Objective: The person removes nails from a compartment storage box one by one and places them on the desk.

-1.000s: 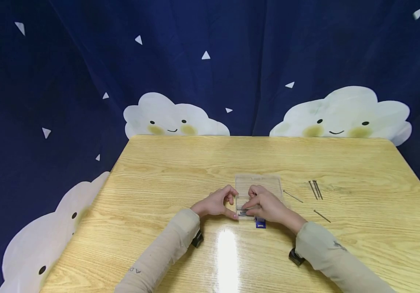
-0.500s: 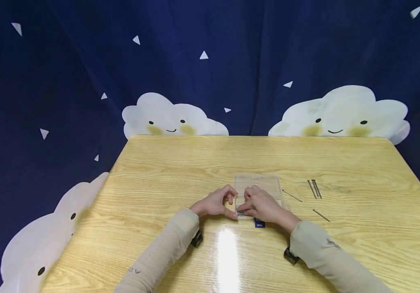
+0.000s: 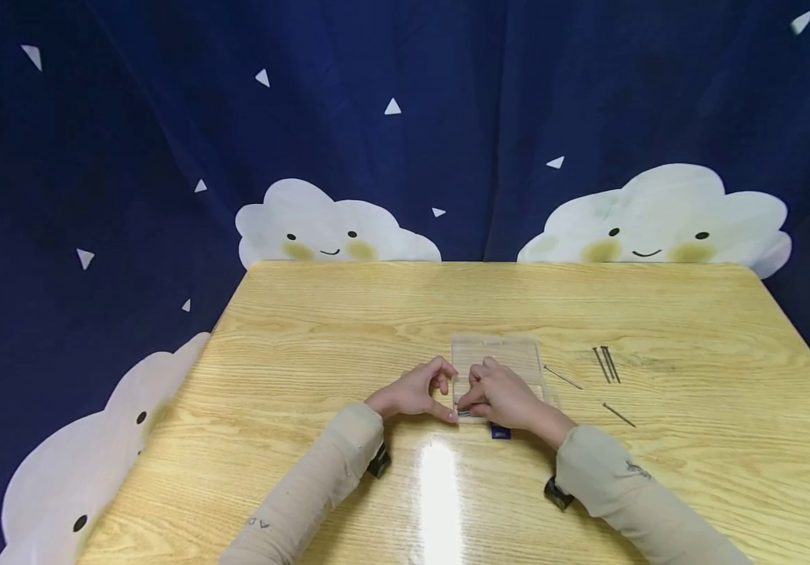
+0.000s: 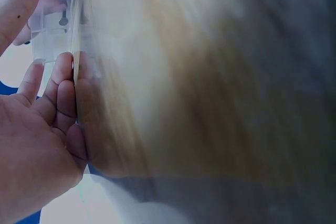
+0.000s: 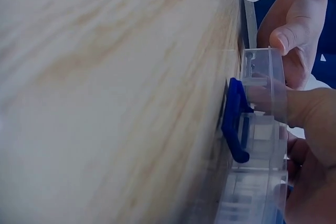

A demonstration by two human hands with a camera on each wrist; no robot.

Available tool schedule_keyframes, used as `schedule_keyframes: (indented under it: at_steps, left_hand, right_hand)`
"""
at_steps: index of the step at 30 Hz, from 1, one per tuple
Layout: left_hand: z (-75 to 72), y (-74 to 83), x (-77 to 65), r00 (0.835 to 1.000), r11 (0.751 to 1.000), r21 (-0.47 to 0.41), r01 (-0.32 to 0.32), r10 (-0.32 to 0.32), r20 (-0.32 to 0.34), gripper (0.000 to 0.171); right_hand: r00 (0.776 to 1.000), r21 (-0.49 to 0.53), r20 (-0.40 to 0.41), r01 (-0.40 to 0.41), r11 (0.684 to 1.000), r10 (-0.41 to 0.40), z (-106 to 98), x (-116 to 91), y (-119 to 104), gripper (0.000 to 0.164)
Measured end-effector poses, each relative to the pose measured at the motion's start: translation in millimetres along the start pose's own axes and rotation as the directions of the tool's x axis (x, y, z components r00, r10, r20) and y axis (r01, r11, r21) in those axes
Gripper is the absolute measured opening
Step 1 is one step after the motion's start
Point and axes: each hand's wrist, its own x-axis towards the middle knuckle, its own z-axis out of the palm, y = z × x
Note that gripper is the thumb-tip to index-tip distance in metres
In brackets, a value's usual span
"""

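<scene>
A clear plastic box (image 3: 528, 351) lies on the table with its lid folded back. Along its left end, my left hand (image 3: 415, 392) grips the box, thumb at the near corner and fingers bent against the side. My right hand (image 3: 507, 398) reaches down into the left front compartment. Its thumb and fingertips pinch at the nails (image 3: 463, 413) lying there, partly hidden by the hand. Through the clear wall in the left wrist view, a nail's head (image 4: 63, 22) shows beside a fingertip. A blue latch (image 5: 233, 121) hangs from the box's front edge.
On the wooden table (image 3: 334, 314), a loose nail (image 3: 563, 377) lies just right of the box. Farther right are a group of 3 nails (image 3: 606, 366) and one single nail (image 3: 619, 414). A dark blue curtain (image 3: 391, 47) with clouds hangs behind.
My right hand has moved slightly left and deeper into the compartment, its fingers drawing closer together over the nails. The left hand stays on the box's left end.
</scene>
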Motion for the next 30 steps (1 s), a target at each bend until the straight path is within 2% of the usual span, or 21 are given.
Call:
schedule_keyframes:
  at_steps: [7, 12, 19, 30]
  left_hand:
    - [0.0, 1.0, 0.2, 1.000, 1.000, -0.005, 0.009, -0.009, 0.004, 0.060]
    - [0.4, 0.1, 1.0, 1.000, 1.000, -0.014, 0.010, -0.010, 0.004, 0.060]
    - [0.8, -1.1, 1.1, 1.000, 1.000, 0.002, 0.014, -0.014, -0.004, 0.059]
    - [0.8, -0.9, 0.2, 1.000, 1.000, 0.000, 0.024, -0.024, -0.009, 0.059]
  right_hand:
    - [1.000, 0.016, 0.008, 0.010, 1.000, -0.010, -2.1, -1.0, 1.1, 0.010]
    - [0.999, 0.014, -0.005, 0.034, 0.999, -0.034, -2.3, -1.9, 2.2, 0.015]
    - [0.999, 0.073, -0.022, 0.043, 0.996, -0.041, -1.7, -3.4, 3.6, 0.013]
    - [1.000, 0.147, -0.001, -0.027, 0.989, 0.027, -3.1, -2.4, 1.7, 0.012]
